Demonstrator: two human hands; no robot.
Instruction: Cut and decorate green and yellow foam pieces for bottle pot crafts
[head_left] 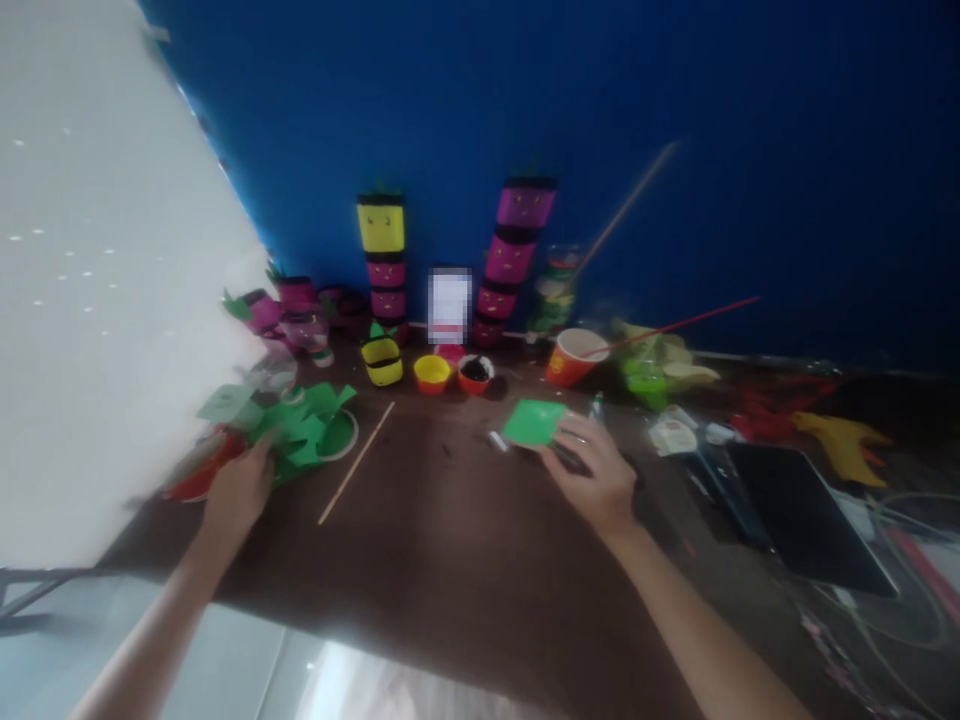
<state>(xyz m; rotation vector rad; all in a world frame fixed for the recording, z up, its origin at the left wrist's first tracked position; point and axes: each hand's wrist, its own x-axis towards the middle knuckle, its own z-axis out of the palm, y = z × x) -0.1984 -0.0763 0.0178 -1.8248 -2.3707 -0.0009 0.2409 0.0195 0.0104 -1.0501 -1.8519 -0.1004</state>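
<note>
My right hand (592,472) pinches a flat piece of green paper (534,424) by its right edge, above the dark table. My left hand (241,490) reaches into a pile of green paper cut-outs (304,430) at the left. Its fingertips are partly hidden and blurred, so whether they grip a piece does not show. Beside this hand lies a red round item (201,468) with a pale rim. A thin wooden stick (356,462) rests on the table between my hands.
Stacked purple and yellow cups with drawn faces (381,225) stand against the blue wall, with another stack (510,258) nearby. Small paint cups (433,374), a yellow banded cup (382,362) and a red-and-white paper cup (576,358) sit in front. A black tablet (810,515) lies right.
</note>
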